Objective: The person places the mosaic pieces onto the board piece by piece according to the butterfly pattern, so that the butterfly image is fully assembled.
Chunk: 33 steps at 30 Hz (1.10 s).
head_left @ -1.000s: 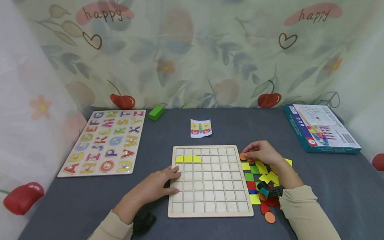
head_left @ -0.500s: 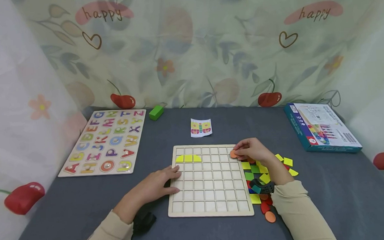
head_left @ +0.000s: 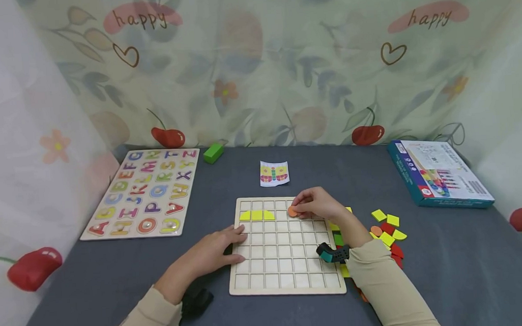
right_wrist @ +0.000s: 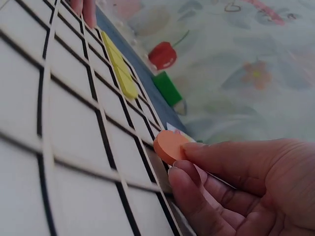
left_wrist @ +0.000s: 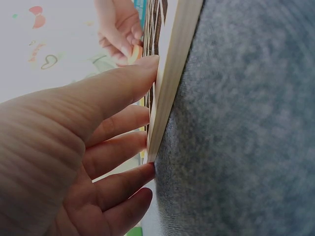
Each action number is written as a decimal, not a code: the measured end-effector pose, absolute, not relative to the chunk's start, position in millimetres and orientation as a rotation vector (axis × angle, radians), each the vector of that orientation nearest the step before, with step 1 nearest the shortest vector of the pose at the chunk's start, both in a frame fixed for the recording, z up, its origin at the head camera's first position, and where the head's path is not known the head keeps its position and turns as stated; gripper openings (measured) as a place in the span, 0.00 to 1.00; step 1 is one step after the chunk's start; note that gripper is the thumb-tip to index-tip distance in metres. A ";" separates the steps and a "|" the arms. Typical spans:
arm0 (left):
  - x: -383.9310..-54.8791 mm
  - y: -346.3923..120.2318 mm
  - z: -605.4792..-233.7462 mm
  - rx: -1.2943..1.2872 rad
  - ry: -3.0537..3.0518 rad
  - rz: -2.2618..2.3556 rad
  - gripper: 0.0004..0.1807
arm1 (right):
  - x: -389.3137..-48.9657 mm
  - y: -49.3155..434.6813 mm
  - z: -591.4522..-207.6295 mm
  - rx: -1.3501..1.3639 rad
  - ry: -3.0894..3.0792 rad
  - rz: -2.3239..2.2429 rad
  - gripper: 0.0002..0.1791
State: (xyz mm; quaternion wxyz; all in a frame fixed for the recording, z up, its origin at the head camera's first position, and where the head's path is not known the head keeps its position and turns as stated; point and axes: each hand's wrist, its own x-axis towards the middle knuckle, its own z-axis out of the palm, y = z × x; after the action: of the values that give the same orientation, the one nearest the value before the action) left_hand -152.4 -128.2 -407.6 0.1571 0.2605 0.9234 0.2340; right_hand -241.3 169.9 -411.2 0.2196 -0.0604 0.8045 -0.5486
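A pale wooden grid board (head_left: 275, 266) lies on the table. Three yellow pieces (head_left: 257, 215) sit side by side in its second row, at the left. My left hand (head_left: 214, 251) rests at the board's left edge, thumb and fingertips touching the rim with fingers nearly straight. My right hand (head_left: 321, 205) pinches an orange disc (right_wrist: 171, 146) between thumb and fingers, over the upper right part of the grid. In the right wrist view the disc is tilted, close over the squares.
Loose coloured pieces (head_left: 386, 239) lie right of the board, partly hidden by the right forearm. A butterfly picture card (head_left: 274, 174) and a green block (head_left: 213, 153) are behind. An alphabet puzzle (head_left: 140, 194) lies left, a flat box (head_left: 440, 173) right.
My right hand has carried the orange disc leftward from the loose pieces to over the board's upper right part. The left hand has stayed at the left edge.
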 end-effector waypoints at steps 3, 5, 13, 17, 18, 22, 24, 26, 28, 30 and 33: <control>-152.0 -127.7 -407.0 0.735 2.648 0.661 0.31 | -241.3 159.0 -411.5 -0.181 2.212 -1.516 0.11; -152.0 -127.3 -407.0 0.728 2.649 0.653 0.31 | -241.2 152.8 -412.3 -0.195 2.229 -1.494 0.10; -152.4 -127.1 -406.4 0.730 2.652 0.652 0.31 | -240.2 139.5 -414.0 -0.203 2.292 -1.448 0.09; -152.3 -127.7 -405.9 0.736 2.652 0.666 0.31 | -240.5 138.0 -413.9 -0.179 2.296 -1.450 0.10; -152.1 -127.8 -405.6 0.736 2.651 0.670 0.31 | -240.6 138.0 -413.9 -0.177 2.298 -1.448 0.10; -152.0 -128.1 -406.0 0.736 2.650 0.671 0.31 | -240.7 138.1 -413.7 -0.172 2.303 -1.436 0.10; -152.2 -128.1 -406.4 0.735 2.650 0.667 0.31 | -240.5 138.8 -413.7 -0.175 2.307 -1.431 0.11; -152.3 -128.1 -406.9 0.726 2.651 0.660 0.31 | -240.2 138.6 -413.6 -0.188 2.309 -1.427 0.11; -152.4 -128.0 -407.3 0.721 2.650 0.656 0.31 | -239.9 138.7 -413.7 -0.200 2.314 -1.419 0.10; -152.6 -127.8 -407.7 0.721 2.653 0.647 0.31 | -239.7 138.9 -413.1 -0.209 2.323 -1.411 0.10; -153.0 -127.4 -408.4 0.729 2.657 0.648 0.31 | -240.0 142.0 -411.5 -0.208 2.346 -1.395 0.10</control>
State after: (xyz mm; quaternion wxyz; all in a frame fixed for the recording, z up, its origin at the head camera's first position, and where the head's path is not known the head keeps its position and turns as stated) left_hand -153.0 -127.4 -408.4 0.1551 0.2546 0.9274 0.2260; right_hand -240.0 142.0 -411.5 0.2007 -0.0745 0.8396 -0.4992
